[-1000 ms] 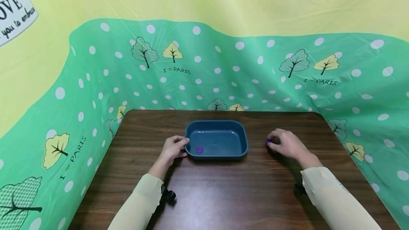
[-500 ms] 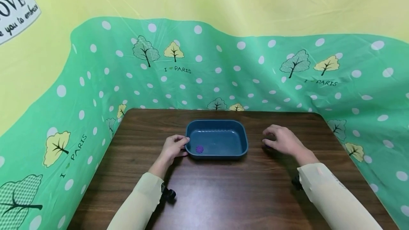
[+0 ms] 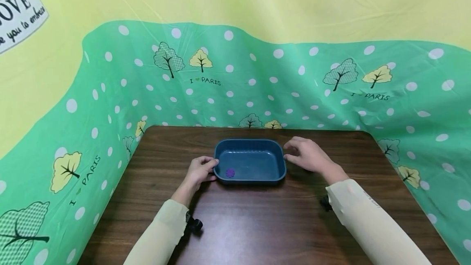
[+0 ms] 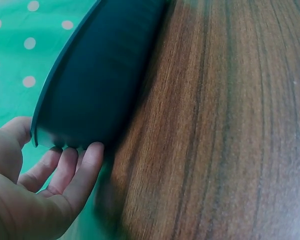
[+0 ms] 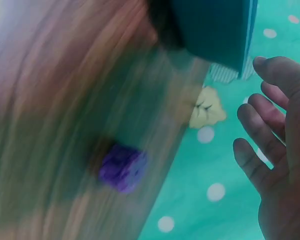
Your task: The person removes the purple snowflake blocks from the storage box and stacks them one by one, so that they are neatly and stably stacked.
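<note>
A blue rectangular tray (image 3: 250, 163) stands on the table, and a small purple round piece with a scalloped edge (image 3: 230, 173) lies inside at its front left. My left hand (image 3: 200, 171) grips the tray's left end, thumb over the rim and fingers against the outer wall, as the left wrist view also shows. My right hand (image 3: 305, 155) is beside the tray's right rim, fingers loosely bent and holding nothing. In the right wrist view a purple ridged, roundish piece (image 5: 122, 167) sits on the table, apart from the hand; in the head view it is hidden.
The dark wood-grain table (image 3: 265, 220) reaches back to a green and yellow printed cloth (image 3: 235, 81) with trees and dots. The cloth hangs behind the table and along both sides. A small black device (image 3: 194, 224) is strapped at the left wrist.
My right hand has let go of the purple piece on the right and moved left to the tray's right rim. The left hand and the tray have stayed put.
</note>
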Available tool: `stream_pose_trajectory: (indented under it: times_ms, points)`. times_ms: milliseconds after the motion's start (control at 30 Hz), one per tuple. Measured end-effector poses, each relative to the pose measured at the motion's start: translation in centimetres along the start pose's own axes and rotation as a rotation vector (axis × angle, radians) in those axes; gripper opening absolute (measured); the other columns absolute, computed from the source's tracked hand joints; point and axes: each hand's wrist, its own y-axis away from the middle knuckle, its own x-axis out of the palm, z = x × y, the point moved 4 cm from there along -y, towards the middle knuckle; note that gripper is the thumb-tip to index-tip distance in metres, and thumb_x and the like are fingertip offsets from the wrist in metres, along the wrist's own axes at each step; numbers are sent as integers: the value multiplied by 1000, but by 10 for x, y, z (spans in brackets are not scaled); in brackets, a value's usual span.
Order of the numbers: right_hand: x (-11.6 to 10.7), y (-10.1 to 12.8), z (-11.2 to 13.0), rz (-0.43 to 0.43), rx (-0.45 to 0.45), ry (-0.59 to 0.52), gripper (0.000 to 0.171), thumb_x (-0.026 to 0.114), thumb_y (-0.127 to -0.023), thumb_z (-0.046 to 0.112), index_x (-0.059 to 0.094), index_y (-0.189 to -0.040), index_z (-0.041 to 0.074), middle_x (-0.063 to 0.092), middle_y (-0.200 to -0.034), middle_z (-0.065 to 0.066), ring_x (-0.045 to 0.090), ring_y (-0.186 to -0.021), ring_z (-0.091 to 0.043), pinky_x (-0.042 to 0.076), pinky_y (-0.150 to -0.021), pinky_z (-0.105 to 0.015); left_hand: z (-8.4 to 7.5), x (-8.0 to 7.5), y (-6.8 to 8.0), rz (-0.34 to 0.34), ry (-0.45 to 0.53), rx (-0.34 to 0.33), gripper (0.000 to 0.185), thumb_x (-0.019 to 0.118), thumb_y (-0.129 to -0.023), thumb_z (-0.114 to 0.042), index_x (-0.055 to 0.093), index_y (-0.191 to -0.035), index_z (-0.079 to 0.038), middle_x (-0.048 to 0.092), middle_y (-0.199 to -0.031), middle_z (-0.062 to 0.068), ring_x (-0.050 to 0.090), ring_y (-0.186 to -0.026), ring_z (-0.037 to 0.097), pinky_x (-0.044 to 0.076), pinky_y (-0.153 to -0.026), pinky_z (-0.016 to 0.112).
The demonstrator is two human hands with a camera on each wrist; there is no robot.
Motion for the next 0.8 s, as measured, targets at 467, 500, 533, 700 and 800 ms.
stream_pose_trajectory:
  times_ms: [467, 500, 533, 700, 800]
  points:
    - [27, -39, 46, 57, -42, -44, 29, 79, -91, 29, 74, -115, 14, 71, -112, -4, 65, -92, -23, 59, -79, -38, -1, 1, 0, 11, 9, 7, 35, 74, -95, -23, 67, -122, 0, 65, -110, 17, 68, -87, 23, 67, -75, 38]
    - [30, -42, 49, 66, -41, -44, 30, 79, -91, 30, 74, -115, 14, 71, -112, -3, 65, -92, -22, 59, -79, -38, -1, 2, 0, 13, 7, 10, 35, 74, -96, -23, 67, -122, 0, 65, -110, 18, 68, -87, 23, 67, -75, 38]
    - [33, -44, 52, 75, -39, -44, 31, 79, -91, 31, 74, -116, 13, 70, -112, -2, 65, -93, -22, 59, -80, -38, -1, 2, 1, 13, 7, 9, 35, 74, -96, -23, 67, -122, 0, 65, -111, 18, 68, -86, 23, 67, -75, 38]
    - [49, -55, 69, 115, -63, -65, 35, 79, -92, 33, 74, -119, 12, 70, -115, -3, 66, -98, -21, 61, -87, -40, -2, 0, 1, 7, 9, 9, 35, 74, -96, -22, 67, -121, 1, 65, -111, 19, 69, -88, 25, 67, -76, 39]
    - [58, -60, 79, 135, -81, -86, 36, 79, -92, 32, 74, -120, 11, 70, -116, -4, 68, -100, -21, 61, -89, -40, -2, 0, 1, 4, 6, 10, 35, 74, -96, -22, 67, -121, 1, 65, -111, 20, 70, -89, 25, 67, -76, 39]
